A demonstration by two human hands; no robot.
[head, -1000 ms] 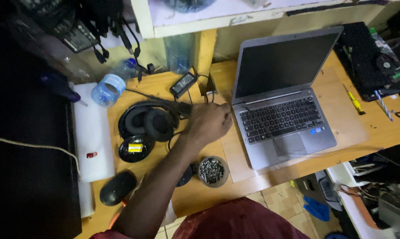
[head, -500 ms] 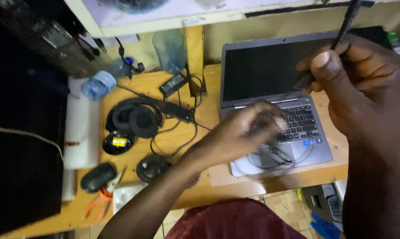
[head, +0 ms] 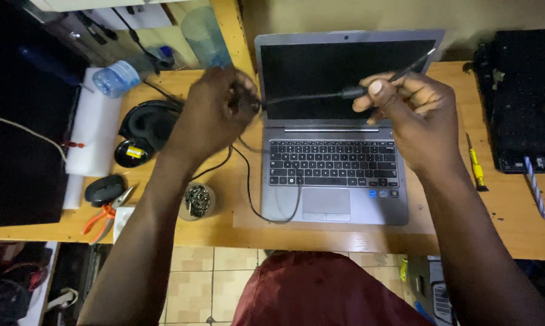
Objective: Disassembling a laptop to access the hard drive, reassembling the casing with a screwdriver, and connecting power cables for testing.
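An open silver laptop (head: 339, 175) with a dark screen sits on the wooden desk (head: 501, 211). My left hand (head: 212, 115) is closed around a black cable (head: 302, 96) just left of the screen. My right hand (head: 408, 111) pinches the same cable near its thick plug end, with the thin tip (head: 420, 58) pointing up and right in front of the screen. A slack loop of the cable (head: 254, 199) hangs down across the laptop's left edge and palm rest.
Black headphones (head: 145, 124), a small cup of screws (head: 196, 201), orange-handled pliers (head: 106, 212), a black mouse (head: 103, 188) and a plastic bottle (head: 115, 78) lie left. A yellow screwdriver (head: 476, 166) and a dark opened device (head: 519, 99) lie right.
My left hand left the laptop's keyboard area and rose to the screen's left edge with the cable. My right hand lowered, and the cable is now stretched between both hands.
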